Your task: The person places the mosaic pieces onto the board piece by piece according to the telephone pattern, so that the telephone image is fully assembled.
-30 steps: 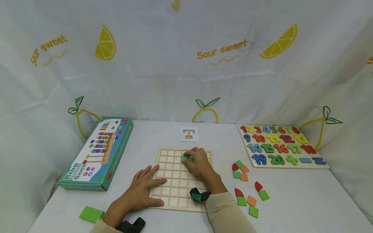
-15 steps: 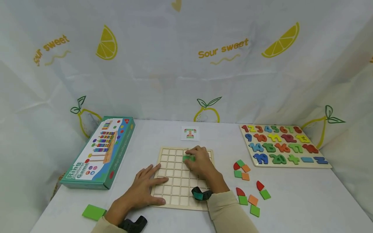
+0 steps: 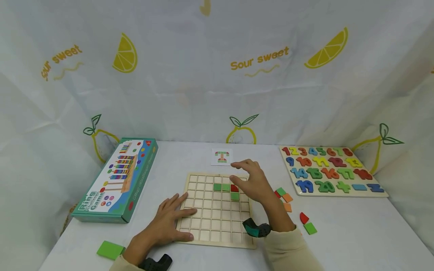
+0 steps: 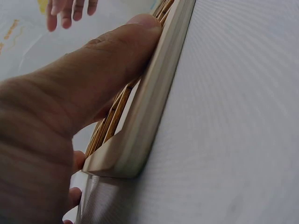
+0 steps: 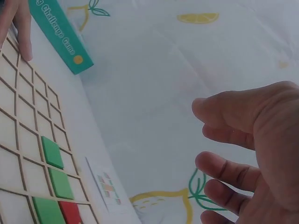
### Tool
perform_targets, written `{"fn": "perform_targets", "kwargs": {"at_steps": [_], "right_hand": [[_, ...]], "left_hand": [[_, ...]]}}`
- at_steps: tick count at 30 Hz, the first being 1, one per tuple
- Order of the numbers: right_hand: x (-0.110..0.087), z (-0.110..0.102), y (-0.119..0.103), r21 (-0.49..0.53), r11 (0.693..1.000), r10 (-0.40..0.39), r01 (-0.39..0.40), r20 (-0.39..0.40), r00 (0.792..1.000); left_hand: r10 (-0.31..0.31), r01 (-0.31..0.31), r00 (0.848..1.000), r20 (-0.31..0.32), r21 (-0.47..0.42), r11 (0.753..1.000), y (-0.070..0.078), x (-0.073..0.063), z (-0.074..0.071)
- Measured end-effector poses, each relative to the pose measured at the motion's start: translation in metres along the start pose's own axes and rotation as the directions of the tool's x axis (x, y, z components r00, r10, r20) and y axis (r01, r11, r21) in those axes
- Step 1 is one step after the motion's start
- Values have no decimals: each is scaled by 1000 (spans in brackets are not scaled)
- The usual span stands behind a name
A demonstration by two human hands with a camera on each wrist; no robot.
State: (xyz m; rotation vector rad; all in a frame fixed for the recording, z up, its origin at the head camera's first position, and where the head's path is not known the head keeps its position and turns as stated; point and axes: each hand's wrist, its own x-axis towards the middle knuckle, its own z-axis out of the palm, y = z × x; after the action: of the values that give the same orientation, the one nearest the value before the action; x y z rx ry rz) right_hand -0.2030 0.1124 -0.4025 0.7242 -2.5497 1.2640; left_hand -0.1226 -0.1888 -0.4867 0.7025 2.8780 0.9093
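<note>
Left hand (image 3: 166, 221) lies spread on the board's (image 3: 205, 225) left side, gripping nothing. Right hand (image 3: 255, 184) is raised by the far right corner, thumb and fingers parted, empty. Three green tiles (image 3: 226, 187) and one red tile (image 3: 234, 188) sit in cells. Risks: a low right-hand sweep could unseat the red tile; slack left pressure could let the board slide.

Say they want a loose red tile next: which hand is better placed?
Probably the right hand: it holds nothing and is nearer the loose red tiles, right of the board. The left hand rests on the board's left side.
</note>
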Motion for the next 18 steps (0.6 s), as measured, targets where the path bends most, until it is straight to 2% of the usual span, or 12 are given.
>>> {"fn": "perform_targets", "kwargs": {"at_steps": [6, 10, 18], "right_hand": [[-11, -30, -3, -59, 998, -28, 25, -43, 999], [-19, -46, -1, -91, 995, -56, 50, -65, 996], [-38, -76, 23, -129, 991, -56, 44, -91, 994]], "left_hand": [[-20, 20, 1000, 6, 7, 1000, 1, 0, -1], [-13, 13, 1000, -1, 6, 1000, 0, -1, -1], [17, -17, 1000, -13, -7, 1000, 0, -1, 2]]}}
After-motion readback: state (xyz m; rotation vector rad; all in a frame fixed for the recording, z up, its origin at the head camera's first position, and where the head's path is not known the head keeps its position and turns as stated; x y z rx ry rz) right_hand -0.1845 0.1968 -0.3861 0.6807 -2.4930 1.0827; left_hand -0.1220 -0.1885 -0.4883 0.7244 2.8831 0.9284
